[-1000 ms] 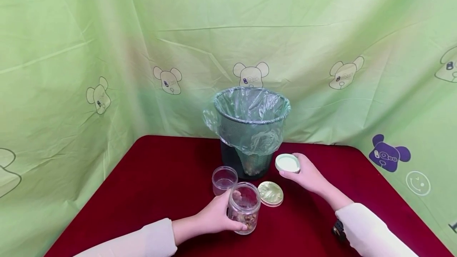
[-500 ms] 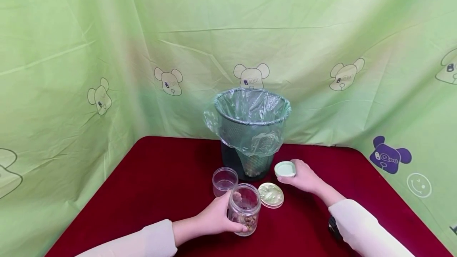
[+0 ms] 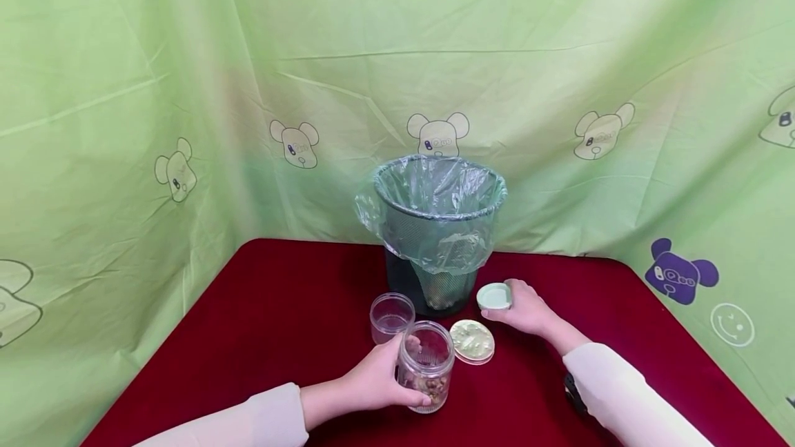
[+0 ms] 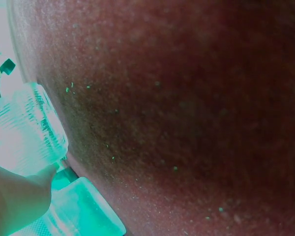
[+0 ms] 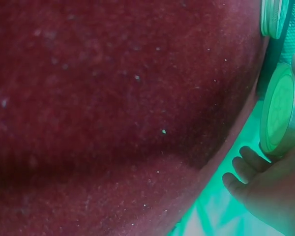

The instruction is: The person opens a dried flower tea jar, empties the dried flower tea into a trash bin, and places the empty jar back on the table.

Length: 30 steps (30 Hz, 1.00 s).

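Observation:
In the head view my left hand [image 3: 373, 379] grips a clear ribbed jar [image 3: 427, 362] with its mouth uncovered and small brown bits at the bottom. The left wrist view catches the same jar [image 4: 27, 130] beside my thumb. To the right of the bin, my right hand [image 3: 526, 310] pinches a round pale green lid [image 3: 495, 296] by its edge, low over the cloth. In the right wrist view, the lid [image 5: 278, 113] is tilted on its side, while several fingers [image 5: 248, 172] lie loosely off it. Whether the lid touches the cloth I cannot tell.
A dark mesh bin [image 3: 404, 281] lined with a clear greenish bag [image 3: 435, 243] stands at the back. Behind the jar sits a shorter clear container [image 3: 391, 309]. A pale gold disc [image 3: 472, 341] lies between the hands on the red cloth [image 3: 298, 295].
My right hand has lowered the pale green lid toward the cloth and slightly left. My left hand keeps its grip on the jar, which has stayed in place.

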Motion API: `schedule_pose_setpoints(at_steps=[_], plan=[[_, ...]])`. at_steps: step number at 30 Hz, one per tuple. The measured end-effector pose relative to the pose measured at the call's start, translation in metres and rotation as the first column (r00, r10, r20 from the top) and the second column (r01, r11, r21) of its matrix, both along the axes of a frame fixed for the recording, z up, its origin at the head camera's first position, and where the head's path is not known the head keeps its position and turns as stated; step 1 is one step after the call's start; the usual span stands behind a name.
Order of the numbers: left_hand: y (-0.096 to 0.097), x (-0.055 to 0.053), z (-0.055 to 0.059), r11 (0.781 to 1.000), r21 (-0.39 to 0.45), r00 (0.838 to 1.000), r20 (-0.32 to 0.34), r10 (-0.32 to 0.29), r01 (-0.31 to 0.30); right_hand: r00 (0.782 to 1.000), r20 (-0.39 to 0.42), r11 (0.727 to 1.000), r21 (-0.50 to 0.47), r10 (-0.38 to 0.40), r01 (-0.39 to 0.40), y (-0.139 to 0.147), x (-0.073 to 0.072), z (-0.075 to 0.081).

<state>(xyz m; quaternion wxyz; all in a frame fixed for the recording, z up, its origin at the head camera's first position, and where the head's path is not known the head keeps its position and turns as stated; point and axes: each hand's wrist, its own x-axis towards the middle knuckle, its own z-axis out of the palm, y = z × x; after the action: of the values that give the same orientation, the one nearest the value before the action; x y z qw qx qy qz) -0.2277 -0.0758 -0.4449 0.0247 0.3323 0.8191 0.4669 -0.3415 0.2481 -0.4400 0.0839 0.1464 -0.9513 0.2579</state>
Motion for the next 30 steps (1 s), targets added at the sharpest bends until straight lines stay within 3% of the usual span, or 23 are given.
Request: schedule_pose_setpoints(at_steps=[30], plan=[[-0.001, -0.001, -0.002, 1.0, -0.018, 1.0, -0.007, 0.013, -0.013, 0.999, 0.034, 0.988, 0.149, -0.043, 0.037, -0.005, 0.005, -0.011]])
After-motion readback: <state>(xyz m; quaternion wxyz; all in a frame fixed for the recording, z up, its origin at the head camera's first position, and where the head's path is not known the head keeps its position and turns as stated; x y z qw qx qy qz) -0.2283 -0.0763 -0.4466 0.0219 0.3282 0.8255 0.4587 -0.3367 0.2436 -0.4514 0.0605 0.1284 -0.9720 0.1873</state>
